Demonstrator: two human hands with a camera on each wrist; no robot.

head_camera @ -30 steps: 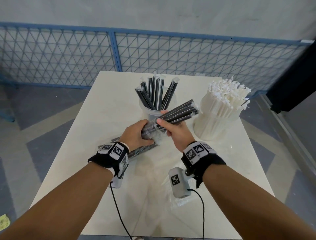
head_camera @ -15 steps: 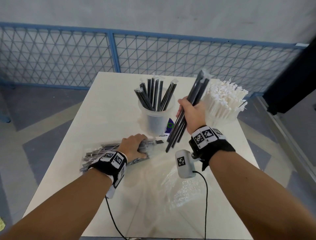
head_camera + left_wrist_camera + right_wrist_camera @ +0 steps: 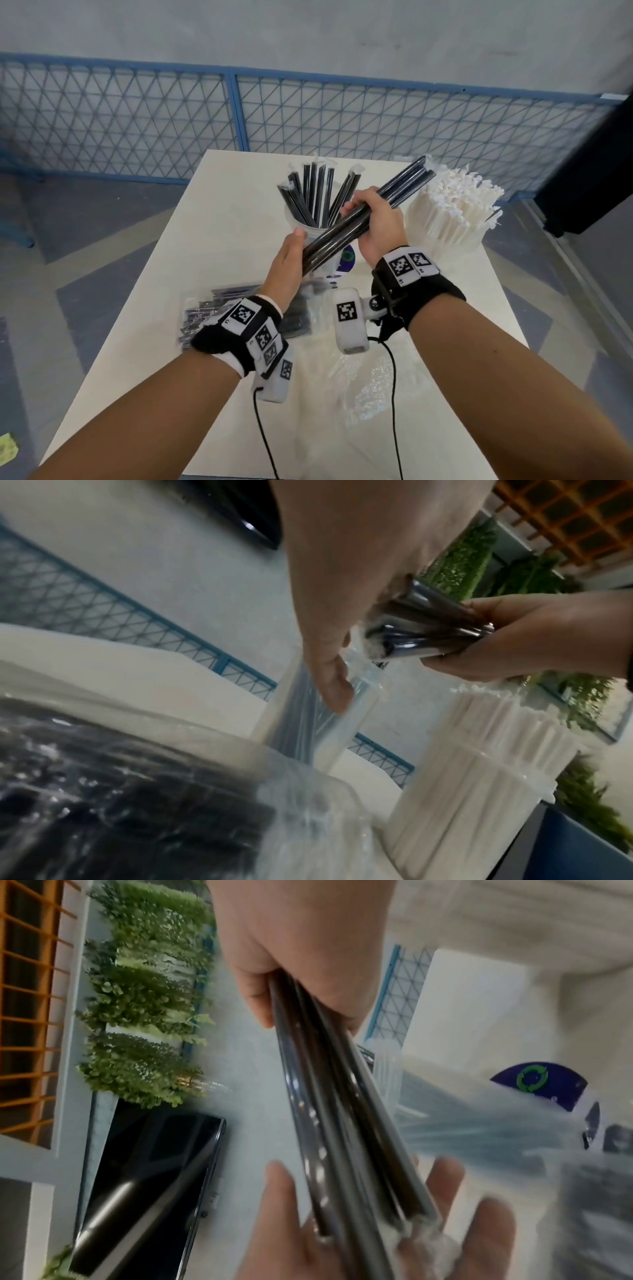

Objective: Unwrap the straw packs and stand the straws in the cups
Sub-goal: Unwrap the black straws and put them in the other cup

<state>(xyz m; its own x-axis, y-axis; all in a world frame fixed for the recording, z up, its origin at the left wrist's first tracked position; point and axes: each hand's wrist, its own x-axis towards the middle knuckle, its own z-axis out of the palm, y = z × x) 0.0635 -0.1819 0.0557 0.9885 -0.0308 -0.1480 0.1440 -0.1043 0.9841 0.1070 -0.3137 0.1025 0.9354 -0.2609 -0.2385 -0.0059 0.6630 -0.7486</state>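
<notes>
My right hand (image 3: 371,219) grips a bundle of black wrapped straws (image 3: 394,195) around its middle, tilted up to the right over the table. The flat palm of my left hand (image 3: 289,255) presses against the bundle's lower end (image 3: 404,1218), fingers straight. Behind the hands a clear cup (image 3: 308,233) holds several black straws (image 3: 317,192) standing upright. To its right a second cup (image 3: 445,236) is packed full of white wrapped straws (image 3: 455,198). An opened pack of black straws (image 3: 212,311) lies on the table under my left wrist.
Crumpled clear wrapping (image 3: 366,387) lies on the white table (image 3: 154,342) in front of my right wrist. A blue mesh fence (image 3: 236,113) runs behind the table's far edge. A dark panel (image 3: 596,164) stands at the right.
My left hand left the pack on the table and rose to the bundle's lower end. My right hand tilted the bundle flatter, its top pointing right.
</notes>
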